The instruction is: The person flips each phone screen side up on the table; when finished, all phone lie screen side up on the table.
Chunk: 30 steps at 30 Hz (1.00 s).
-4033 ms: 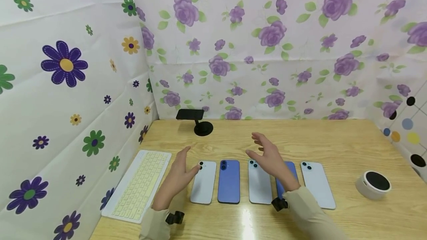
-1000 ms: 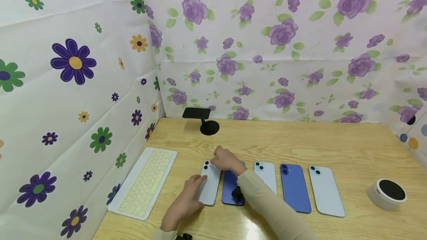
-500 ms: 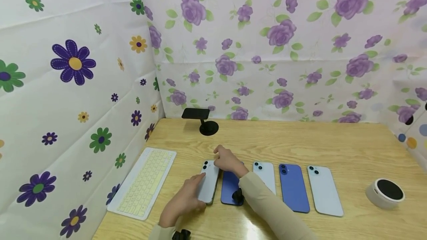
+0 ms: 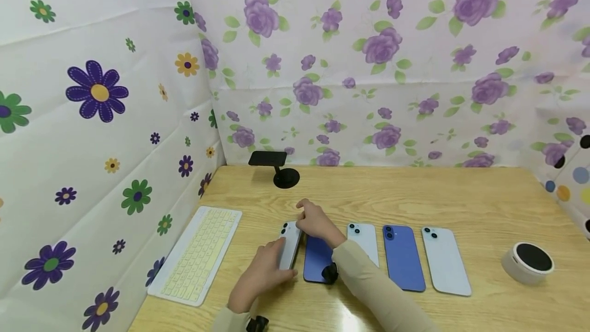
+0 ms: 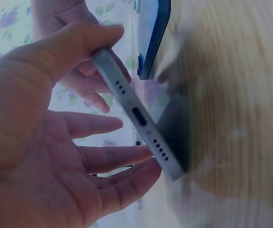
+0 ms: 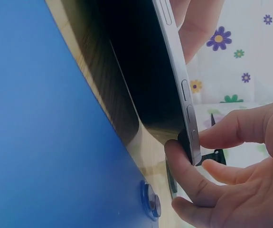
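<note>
A white smartphone [image 4: 289, 252] at the left end of a row is tilted, its right long edge raised and its camera back facing up and left. My left hand [image 4: 265, 273] grips its near end; the left wrist view shows the thumb at one corner and fingertips at the other, either side of the charging port on the smartphone [image 5: 138, 116]. My right hand [image 4: 317, 223] pinches the far right corner between thumb and finger. In the right wrist view the dark screen of the smartphone [image 6: 141, 66] faces a blue smartphone [image 6: 55, 133] lying beside it.
Rightward along the row lie a white smartphone [image 4: 364, 242], another blue smartphone [image 4: 404, 257] and a white smartphone [image 4: 446, 260]. A white keyboard [image 4: 195, 257] is on the left. Behind stands a black stand [image 4: 286, 178]; a round white device [image 4: 527, 264] sits far right.
Both hands have come from hovering apart to the leftmost white smartphone. Its right edge has risen from flat on the table over the last second, tilting it leftward.
</note>
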Available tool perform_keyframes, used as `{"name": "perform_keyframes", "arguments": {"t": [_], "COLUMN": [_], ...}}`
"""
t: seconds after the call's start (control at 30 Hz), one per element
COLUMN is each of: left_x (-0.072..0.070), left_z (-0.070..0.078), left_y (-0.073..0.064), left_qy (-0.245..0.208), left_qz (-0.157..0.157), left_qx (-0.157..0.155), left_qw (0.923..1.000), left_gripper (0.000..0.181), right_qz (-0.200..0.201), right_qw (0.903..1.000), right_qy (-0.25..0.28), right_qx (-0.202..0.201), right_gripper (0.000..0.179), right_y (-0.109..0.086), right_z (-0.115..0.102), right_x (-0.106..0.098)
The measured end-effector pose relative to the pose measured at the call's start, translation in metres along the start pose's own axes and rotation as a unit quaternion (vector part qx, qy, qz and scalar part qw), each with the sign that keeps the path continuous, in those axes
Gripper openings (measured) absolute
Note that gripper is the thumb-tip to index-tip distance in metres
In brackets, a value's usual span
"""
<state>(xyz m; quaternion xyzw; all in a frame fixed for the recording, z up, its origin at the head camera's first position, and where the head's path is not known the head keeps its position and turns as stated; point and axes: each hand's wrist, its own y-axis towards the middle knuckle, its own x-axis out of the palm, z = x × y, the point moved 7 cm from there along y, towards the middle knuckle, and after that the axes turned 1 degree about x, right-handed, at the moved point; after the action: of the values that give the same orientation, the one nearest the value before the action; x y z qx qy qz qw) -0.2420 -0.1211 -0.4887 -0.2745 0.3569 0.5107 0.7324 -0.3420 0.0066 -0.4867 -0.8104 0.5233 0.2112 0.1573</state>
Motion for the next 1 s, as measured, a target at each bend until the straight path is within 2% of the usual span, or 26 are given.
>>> {"name": "perform_keyframes", "arguments": {"t": [0.2, 0.47, 0.6, 0.73, 0.87, 1.0], "left_x": [-0.002, -0.007, -0.009, -0.009, -0.010, -0.012], "left_z": [-0.010, -0.012, -0.013, -0.012, -0.013, -0.013], "left_y": [0.003, 0.007, 0.006, 0.006, 0.007, 0.006], "left_qy": [-0.064, -0.134, -0.160, -0.160, -0.165, -0.208], "left_qz": [0.019, 0.013, 0.002, -0.003, -0.005, -0.012], "left_qx": [-0.015, 0.011, 0.003, -0.001, -0.002, 0.007], "left_qw": [0.9977, 0.9909, 0.9871, 0.9871, 0.9863, 0.9780], "left_gripper": [0.081, 0.071, 0.077, 0.085, 0.086, 0.079], "right_qz": [0.020, 0.043, 0.042, 0.042, 0.026, -0.013], "right_qw": [0.9993, 0.9962, 0.9937, 0.9917, 0.9900, 0.9834], "right_qy": [0.029, 0.072, 0.097, 0.113, 0.130, 0.175], "right_qx": [0.009, 0.026, 0.035, 0.047, 0.047, 0.046], "right_gripper": [0.057, 0.061, 0.067, 0.070, 0.072, 0.074], "right_y": [-0.006, -0.016, -0.018, -0.021, -0.025, -0.029], "right_z": [-0.006, -0.010, -0.009, -0.005, -0.004, -0.006], "right_x": [0.000, 0.004, 0.007, 0.010, 0.015, 0.023]}}
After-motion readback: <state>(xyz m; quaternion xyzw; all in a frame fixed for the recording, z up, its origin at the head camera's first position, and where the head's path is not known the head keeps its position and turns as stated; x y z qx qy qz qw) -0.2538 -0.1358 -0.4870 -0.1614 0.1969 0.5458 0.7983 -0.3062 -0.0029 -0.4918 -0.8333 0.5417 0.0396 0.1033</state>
